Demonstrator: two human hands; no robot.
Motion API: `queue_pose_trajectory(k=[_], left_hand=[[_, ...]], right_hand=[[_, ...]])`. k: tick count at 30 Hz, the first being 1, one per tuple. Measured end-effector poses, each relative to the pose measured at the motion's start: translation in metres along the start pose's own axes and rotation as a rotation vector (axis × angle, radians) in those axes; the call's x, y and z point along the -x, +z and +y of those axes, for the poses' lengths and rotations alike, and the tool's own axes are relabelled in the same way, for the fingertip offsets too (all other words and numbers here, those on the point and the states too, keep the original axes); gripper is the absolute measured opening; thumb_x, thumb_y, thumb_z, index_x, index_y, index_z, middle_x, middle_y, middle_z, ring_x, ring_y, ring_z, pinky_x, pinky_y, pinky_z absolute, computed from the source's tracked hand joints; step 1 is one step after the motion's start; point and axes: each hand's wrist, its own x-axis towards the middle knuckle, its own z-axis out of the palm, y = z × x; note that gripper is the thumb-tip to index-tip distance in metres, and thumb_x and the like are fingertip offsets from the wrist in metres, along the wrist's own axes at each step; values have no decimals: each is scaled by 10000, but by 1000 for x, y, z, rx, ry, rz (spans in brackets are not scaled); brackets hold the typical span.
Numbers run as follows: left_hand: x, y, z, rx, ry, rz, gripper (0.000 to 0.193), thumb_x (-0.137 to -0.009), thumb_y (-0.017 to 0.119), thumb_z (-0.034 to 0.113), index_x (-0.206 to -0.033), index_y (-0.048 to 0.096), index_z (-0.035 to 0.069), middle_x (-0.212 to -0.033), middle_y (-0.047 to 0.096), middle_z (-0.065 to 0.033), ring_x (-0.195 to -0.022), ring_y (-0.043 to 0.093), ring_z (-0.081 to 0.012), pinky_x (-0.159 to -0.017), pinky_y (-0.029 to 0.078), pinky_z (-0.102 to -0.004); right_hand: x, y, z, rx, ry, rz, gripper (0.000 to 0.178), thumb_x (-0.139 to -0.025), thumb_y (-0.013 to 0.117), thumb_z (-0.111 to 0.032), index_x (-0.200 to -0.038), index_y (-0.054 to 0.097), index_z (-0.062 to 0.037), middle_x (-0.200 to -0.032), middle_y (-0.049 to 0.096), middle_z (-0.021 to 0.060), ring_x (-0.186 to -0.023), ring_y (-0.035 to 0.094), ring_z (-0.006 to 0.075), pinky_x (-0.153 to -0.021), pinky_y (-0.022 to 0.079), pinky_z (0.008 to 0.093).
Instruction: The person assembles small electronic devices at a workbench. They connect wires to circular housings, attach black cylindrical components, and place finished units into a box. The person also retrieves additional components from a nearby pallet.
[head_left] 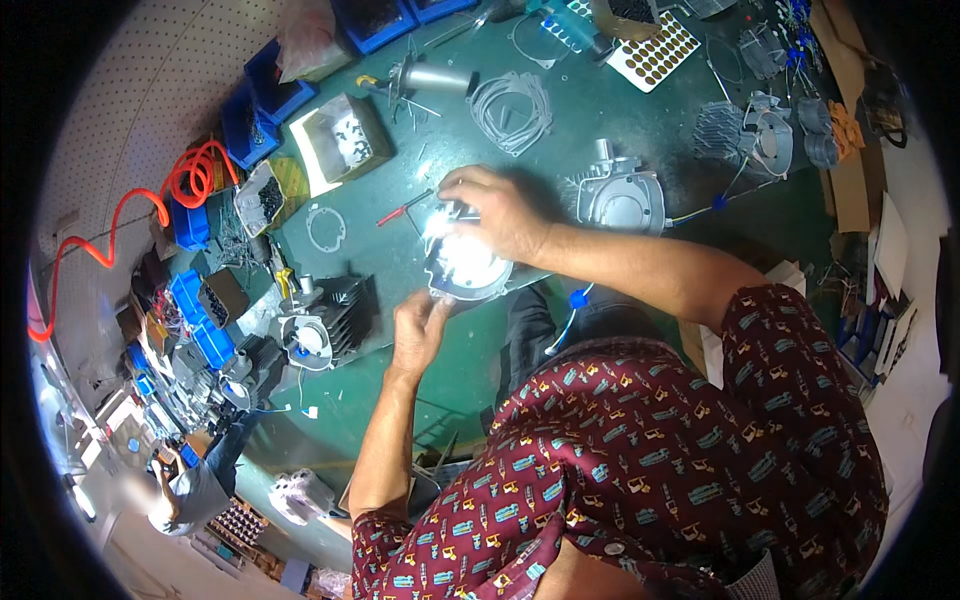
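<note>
We see the left hand (418,328) pinching the metal housing (468,283) over the worktop's (392,258) near edge; the right hand (508,215) curls at its top, but glare means we cannot tell its grip.

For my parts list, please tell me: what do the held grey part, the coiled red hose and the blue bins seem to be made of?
Held grey part: probably cast metal, given its grey, shaped rim; glare hides the finish. Coiled red hose: likely smooth plastic, from its even, bright colour. Blue bins: apparently moulded plastic, uniformly blue, slightly shiny.
</note>
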Motion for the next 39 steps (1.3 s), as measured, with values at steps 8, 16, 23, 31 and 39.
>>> queue_pose_trajectory(k=[8,16,23,31,39], left_hand=[[-3,-2,-17,952,-332,-275,253,-1031,567,219,-996,648,-17,-855,666,-77,-712,616,-155,-663,526,-297],[3,13,-24,125,-3,-2,226,-980,624,132,-817,637,-24,-711,637,-49,-623,561,-156,-567,445,-321],[-1,8,-1,-172,143,126,198,-906,694,133,-821,629,-33,-689,594,-144,-625,563,-251,-583,453,-398],[1,25,-21,992,-242,-117,254,-1045,536,248,-1000,630,16,-821,624,-45,-660,554,-125,-607,482,-278],[6,43,2,1611,-522,-123,364,-1052,464,409,-892,567,100,-712,490,-12,-637,462,-146,-531,408,-268]], right_hand=[[1,0,1,-25,30,-43,409,-748,827,-239,-1021,685,29,-1115,640,156,-1116,591,329,-981,480,412],[3,4,-1,-11,13,-65,424,-732,839,-253,-1022,690,19,-1138,646,151,-1133,588,330,-986,478,414],[1,3,2,17,-17,-70,421,-741,834,-245,-1034,689,20,-1141,649,170,-1111,607,341,-977,488,416],[2,4,0,111,-65,-75,406,-764,820,-215,-1080,689,4,-1194,652,153,-1109,633,308,-946,514,378],[3,4,5,104,-89,-42,444,-735,842,-191,-1095,695,23,-1194,668,183,-1105,649,334,-923,539,388]])
